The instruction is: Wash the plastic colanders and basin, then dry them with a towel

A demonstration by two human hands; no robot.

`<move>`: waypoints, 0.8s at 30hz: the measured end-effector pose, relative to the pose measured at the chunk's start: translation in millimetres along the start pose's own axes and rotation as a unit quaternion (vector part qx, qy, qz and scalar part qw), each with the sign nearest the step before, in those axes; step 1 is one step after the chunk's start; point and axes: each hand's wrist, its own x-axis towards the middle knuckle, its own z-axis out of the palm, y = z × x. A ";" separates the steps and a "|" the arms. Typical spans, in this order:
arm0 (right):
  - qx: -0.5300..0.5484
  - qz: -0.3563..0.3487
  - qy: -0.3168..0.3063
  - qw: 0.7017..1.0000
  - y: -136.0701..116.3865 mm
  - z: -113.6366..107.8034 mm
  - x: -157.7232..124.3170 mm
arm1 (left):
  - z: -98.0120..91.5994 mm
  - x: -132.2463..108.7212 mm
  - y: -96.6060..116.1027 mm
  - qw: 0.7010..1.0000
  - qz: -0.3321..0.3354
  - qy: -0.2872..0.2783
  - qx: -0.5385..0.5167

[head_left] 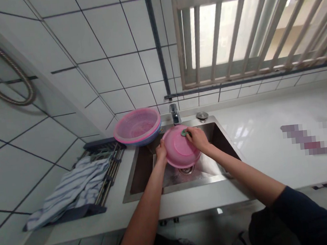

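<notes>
Over the sink (pixel 206 180) a pink plastic basin (pixel 180 151) is tilted with its underside facing me. My left hand (pixel 161 152) grips the basin's left rim. In the fingers of my right hand (pixel 197 137) is a small green scouring pad (pixel 184 132), pressed against the upper part of the basin's underside. Just behind the basin stands the chrome faucet (pixel 175 113). The drain (pixel 187 170) shows below the basin's lower edge.
Stacked pink and blue basins (pixel 137 127) rest at the sink's back left corner. A striped cloth (pixel 76 183) lies over a dish rack (pixel 108 181) on the left. A drain plug (pixel 202 115) sits behind the sink. On the right counter (pixel 263 136) lies a pixelated item. A barred window (pixel 247 29) is above.
</notes>
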 end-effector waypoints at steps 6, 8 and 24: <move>0.069 -0.123 -0.053 0.989 -38.9 33.3 -37.4 | -1.8 2.3 -3.3 1.000 -0.024 0.001 0.011; 0.052 -0.155 -0.077 0.984 -27.4 31.6 -53.3 | -3.0 2.5 -3.1 0.999 -0.033 -0.003 0.012; 0.465 0.115 -0.085 0.874 33.0 33.4 -23.3 | -11.1 -3.8 9.2 0.994 0.088 -0.050 0.035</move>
